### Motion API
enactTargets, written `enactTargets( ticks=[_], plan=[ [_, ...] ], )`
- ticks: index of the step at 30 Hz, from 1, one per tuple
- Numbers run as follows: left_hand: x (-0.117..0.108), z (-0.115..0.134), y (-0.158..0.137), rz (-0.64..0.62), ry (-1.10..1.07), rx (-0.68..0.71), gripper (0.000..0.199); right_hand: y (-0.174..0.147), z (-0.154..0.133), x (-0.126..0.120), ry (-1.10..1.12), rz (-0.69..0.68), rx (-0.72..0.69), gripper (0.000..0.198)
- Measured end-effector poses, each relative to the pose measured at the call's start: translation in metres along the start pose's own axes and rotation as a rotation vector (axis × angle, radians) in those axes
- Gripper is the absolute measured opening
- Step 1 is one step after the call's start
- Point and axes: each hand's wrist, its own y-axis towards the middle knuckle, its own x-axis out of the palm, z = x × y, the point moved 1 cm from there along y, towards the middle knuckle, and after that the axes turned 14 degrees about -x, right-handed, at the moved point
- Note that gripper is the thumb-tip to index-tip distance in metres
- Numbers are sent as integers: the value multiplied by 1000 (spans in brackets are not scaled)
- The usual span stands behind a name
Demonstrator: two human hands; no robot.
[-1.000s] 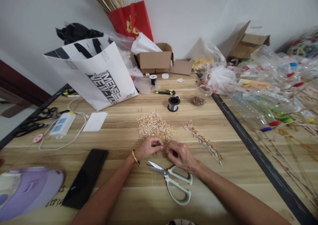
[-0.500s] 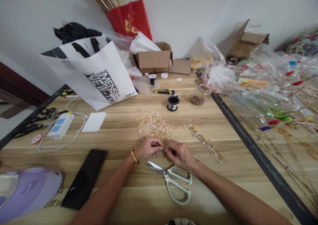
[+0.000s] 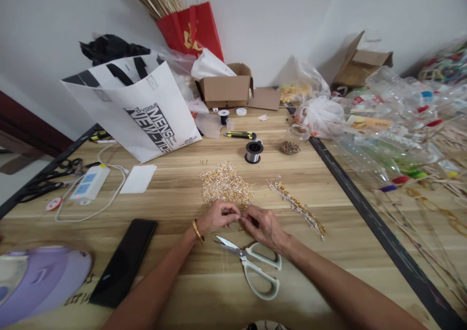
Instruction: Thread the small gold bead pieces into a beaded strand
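Observation:
My left hand [image 3: 220, 215] and my right hand [image 3: 263, 226] meet fingertip to fingertip, both closed in a pinch. Whatever sits between the fingers is too small to name. Right beyond them lies a loose heap of gold and silver beads [image 3: 224, 184]. To the right rests a bundle of gold and silver beaded strands [image 3: 299, 206]. Just below my hands, scissors with pale handles [image 3: 243, 258] lie on the wooden table with their blades parted. A gold bangle [image 3: 197, 231] circles my left wrist.
Behind the heap stand a wire spool [image 3: 253, 152], a yellow-black utility knife [image 3: 239, 135] and a clear jar [image 3: 292, 145] of small beads. A black phone [image 3: 124, 262] and power strip [image 3: 89, 183] lie left. Plastic bottles [image 3: 379, 160] crowd the right, past a black strip.
Almost nothing differs. Both hands keep their pinch in the same place, and the view has shifted very slightly.

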Motion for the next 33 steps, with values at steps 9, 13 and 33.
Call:
enactTargets(
  ticks=[9, 13, 33],
  plan=[
    [0, -1, 0, -1, 14, 28, 28, 0, 1, 0, 1, 5, -7, 12],
    [1, 2, 0, 4, 14, 46, 29, 1, 0, 0, 6, 5, -8, 11],
    [4, -2, 2, 38, -46, 50, 28, 2, -1, -4, 122, 36, 74, 14]
  ],
)
